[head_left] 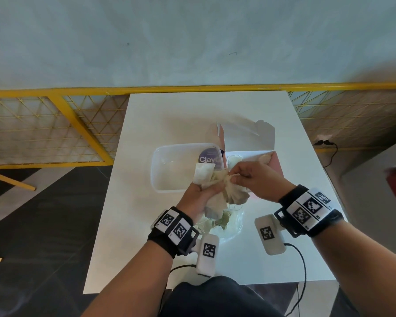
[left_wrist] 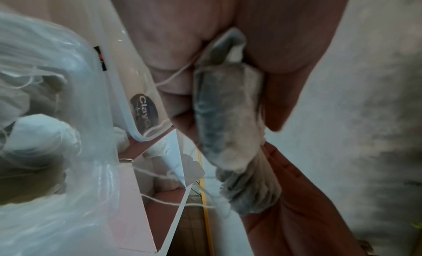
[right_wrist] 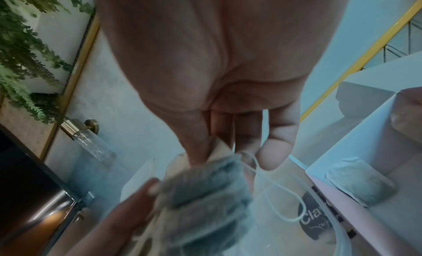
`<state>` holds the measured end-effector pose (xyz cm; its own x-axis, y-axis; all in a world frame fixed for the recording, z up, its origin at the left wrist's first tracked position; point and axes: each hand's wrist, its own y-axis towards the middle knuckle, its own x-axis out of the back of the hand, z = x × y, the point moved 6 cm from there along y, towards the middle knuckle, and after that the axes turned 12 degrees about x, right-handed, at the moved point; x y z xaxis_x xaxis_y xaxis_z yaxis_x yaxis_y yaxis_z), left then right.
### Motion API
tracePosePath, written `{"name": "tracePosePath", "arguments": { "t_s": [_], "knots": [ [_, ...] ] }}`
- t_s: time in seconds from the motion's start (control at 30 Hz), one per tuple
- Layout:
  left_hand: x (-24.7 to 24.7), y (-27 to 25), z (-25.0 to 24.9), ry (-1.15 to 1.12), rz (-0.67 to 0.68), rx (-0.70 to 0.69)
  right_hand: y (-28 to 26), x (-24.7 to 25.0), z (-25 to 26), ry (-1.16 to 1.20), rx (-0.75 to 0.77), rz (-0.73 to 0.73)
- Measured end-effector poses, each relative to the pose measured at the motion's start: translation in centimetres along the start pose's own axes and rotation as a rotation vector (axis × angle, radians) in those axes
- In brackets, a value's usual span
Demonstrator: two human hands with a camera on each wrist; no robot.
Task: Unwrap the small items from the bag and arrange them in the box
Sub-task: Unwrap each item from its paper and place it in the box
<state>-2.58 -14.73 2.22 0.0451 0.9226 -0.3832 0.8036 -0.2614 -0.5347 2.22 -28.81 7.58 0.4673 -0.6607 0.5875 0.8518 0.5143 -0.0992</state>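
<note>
My head camera looks steeply down on the desk (head_left: 284, 225) from above, facing the far wall. Each wrist camera sits tight against its palm, looking out along the fingers. All three share the tea bags (head_left: 215, 191) (left_wrist: 223, 115) (right_wrist: 205, 196) and the tub (head_left: 165, 170) (left_wrist: 128, 101) (right_wrist: 324, 229).

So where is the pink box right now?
In the head view the pink box stands open on the white table, past the right hand and beside the clear tub on its right.

White tabletop (head_left: 169, 115). Pink box (head_left: 276, 164), white inside. Clear tub (head_left: 160, 170) with purple sticker (head_left: 209, 156). Beige tea bags (head_left: 215, 191). Yellow fence (head_left: 62, 106).
</note>
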Motion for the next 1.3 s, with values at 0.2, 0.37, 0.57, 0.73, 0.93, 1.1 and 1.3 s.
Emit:
{"name": "tracePosePath", "arguments": {
  "t_s": [0.2, 0.37, 0.57, 0.73, 0.93, 1.1, 1.3],
  "knots": [
    [0.7, 0.4, 0.5, -0.053, 0.006, -0.072, -0.5, 0.1, 0.0, 0.054, -0.033, -0.087],
    [1.8, 0.4, 0.8, -0.114, -0.032, -0.091, -1.6, 1.3, 0.0, 0.051, -0.012, -0.147],
    [2.4, 0.4, 0.2, -0.211, -0.051, -0.133, -3.0, 1.4, 2.4, 0.014, 0.058, 0.029],
    [0.7, 0.6, 0.3, -0.136, -0.003, -0.11, -1.9, 0.7, 2.1, 0.042, 0.047, -0.004],
    [0.2, 1.1, 1.3, -0.086, 0.006, -0.075, -1.0, 0.0, 1.1, 0.03, 0.026, -0.145],
    [0.5, 1.1, 1.8, -0.07, -0.03, -0.044, -1.0, -0.4, 1.0, -0.026, 0.039, -0.175],
    [0.2, 1.0, 1.7, -0.054, -0.006, -0.04, -1.0, -0.6, 0.9, -0.061, 0.065, -0.181]
  ]
}}
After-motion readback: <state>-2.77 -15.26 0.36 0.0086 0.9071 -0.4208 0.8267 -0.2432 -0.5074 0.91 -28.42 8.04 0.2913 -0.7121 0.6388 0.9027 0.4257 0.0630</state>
